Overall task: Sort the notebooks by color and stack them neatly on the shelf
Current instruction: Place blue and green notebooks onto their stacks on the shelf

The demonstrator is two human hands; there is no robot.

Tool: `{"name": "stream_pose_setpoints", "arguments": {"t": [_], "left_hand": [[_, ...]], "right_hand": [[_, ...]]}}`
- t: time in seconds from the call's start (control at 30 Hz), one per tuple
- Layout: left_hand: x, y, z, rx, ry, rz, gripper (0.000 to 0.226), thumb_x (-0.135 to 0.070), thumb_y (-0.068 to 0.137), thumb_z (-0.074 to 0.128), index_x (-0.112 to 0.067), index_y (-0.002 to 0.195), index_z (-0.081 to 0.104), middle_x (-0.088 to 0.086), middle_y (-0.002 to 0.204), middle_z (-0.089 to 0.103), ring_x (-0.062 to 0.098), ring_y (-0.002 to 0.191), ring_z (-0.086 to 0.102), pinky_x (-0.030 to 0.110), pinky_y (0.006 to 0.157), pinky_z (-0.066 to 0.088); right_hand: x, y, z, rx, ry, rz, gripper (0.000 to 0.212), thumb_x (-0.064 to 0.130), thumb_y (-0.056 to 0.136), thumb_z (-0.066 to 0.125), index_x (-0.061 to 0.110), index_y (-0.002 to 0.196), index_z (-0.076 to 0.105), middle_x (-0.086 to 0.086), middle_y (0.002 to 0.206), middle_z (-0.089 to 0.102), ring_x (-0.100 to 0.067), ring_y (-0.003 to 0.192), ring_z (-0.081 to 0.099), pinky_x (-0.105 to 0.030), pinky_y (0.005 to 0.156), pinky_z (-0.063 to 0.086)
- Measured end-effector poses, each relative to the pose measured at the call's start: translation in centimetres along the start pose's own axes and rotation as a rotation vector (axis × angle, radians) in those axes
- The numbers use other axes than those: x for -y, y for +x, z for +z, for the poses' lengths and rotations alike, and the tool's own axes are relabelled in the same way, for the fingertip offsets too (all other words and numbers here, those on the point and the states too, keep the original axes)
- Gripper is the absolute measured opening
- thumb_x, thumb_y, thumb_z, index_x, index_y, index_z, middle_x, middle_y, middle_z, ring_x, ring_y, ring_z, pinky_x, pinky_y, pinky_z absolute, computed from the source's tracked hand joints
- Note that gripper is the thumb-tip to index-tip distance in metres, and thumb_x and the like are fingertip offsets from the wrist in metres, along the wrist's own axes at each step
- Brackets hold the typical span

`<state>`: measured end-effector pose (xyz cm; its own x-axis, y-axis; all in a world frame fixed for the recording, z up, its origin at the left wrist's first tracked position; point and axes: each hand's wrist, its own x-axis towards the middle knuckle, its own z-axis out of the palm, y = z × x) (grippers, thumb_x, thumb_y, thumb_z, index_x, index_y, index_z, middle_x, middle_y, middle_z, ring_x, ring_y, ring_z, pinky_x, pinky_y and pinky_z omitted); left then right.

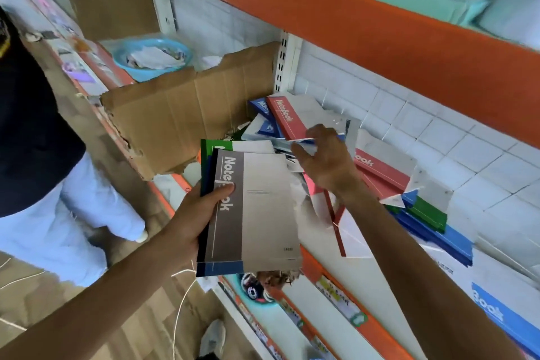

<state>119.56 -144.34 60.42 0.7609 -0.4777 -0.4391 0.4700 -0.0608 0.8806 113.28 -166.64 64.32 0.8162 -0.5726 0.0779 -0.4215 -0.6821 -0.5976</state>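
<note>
Left hand [190, 213] grip: fingers curled under a small stack of notebooks, thumb pressed flat on the top cover. Top of the stack is a brown notebook [251, 210], grey-brown spine band with white "Notebook" lettering; under it a blue cover shows at the near corner and a green notebook [217, 145] shows at the far edge. The stack is held in the air just in front of the front edge of the shelf [327, 275], tilted slightly.

Right hand [324, 158] grip: reaching over the shelf's front edge into the loose pile, thumb and fingers pinching the edge of a blue-and-white notebook [306, 142]. How much of the cover it holds cannot be told.

The pile on the shelf is unsorted. Red notebooks [380, 171] lie angled just beyond the right hand, one more red one [285, 114] toward the back left. Blue notebooks [435, 231] and a green one [429, 212] overlap at the right of the pile. A blue cover [502, 318] lies at the near right end.

A torn cardboard panel [187, 114] stands at the left end of the shelf section. Beyond it, a blue plastic bowl [152, 57] with papers.

Another person [35, 137], dark top and light trousers, stands at the left.
</note>
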Motion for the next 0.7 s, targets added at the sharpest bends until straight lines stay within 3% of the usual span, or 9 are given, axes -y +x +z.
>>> {"name": "stream_pose_setpoints", "arguments": {"t": [0.1,0.17,0.3,0.43,0.53,0.7], "left_hand": [[-1.5,2.0,-2.0,0.035,0.03,-0.019,0.027,-0.028,0.088,0.067,-0.029,0.115,0.065,0.005,0.091,0.076,0.023,0.078,0.072,0.028,0.06,0.053],[-2.5,3.3,-3.2,0.053,0.05,-0.021,0.024,-0.03,0.089,0.066,-0.031,0.112,0.065,0.004,0.089,0.076,0.022,0.077,0.072,0.028,0.06,0.052],[-3.8,6.0,-5.2,0.096,0.091,0.0,0.027,-0.025,0.089,0.066,-0.03,0.116,0.064,0.005,0.098,0.075,0.023,0.082,0.072,0.033,0.068,0.054],[-4.5,8.3,-6.3,0.141,0.134,-0.012,0.032,-0.027,0.087,0.069,-0.032,0.118,0.062,0.005,0.103,0.073,0.025,0.09,0.071,0.042,0.081,0.056],[-4.9,9.4,-6.8,0.162,0.152,-0.024,0.037,-0.031,0.085,0.07,-0.034,0.12,0.061,0.004,0.105,0.072,0.025,0.093,0.07,0.047,0.087,0.054],[-5.1,10.6,-7.1,0.17,0.175,-0.021,0.04,-0.03,0.085,0.071,-0.036,0.122,0.06,0.001,0.107,0.072,0.025,0.096,0.069,0.05,0.09,0.052]], "right_hand": [[1.8,5.6,2.5,-0.011,-0.274,0.078,0.067,0.055,0.09,0.063,0.015,0.14,0.042,-0.011,0.14,0.044,-0.032,0.13,0.045,-0.047,0.105,0.042],[2.4,8.8,3.9,-0.006,-0.453,0.145,0.082,0.063,0.087,0.062,0.012,0.145,0.036,-0.015,0.147,0.039,-0.035,0.136,0.039,-0.052,0.11,0.035],[2.7,12.3,5.0,0.135,-0.515,0.344,0.098,0.07,0.08,0.067,0.009,0.147,0.029,-0.019,0.149,0.037,-0.041,0.139,0.037,-0.055,0.112,0.031],[2.0,13.3,4.3,0.222,-0.709,0.265,0.089,0.071,0.082,0.062,0.008,0.14,0.04,-0.017,0.131,0.053,-0.034,0.119,0.056,-0.041,0.094,0.047],[2.1,13.3,3.2,0.295,-0.795,0.217,0.073,0.056,0.089,0.063,0.006,0.138,0.042,-0.016,0.126,0.058,-0.031,0.112,0.059,-0.035,0.079,0.042],[2.2,13.2,2.5,0.339,-0.876,0.155,0.061,0.037,0.098,0.059,0.009,0.145,0.033,-0.015,0.127,0.06,-0.033,0.11,0.06,-0.035,0.075,0.041]]}}
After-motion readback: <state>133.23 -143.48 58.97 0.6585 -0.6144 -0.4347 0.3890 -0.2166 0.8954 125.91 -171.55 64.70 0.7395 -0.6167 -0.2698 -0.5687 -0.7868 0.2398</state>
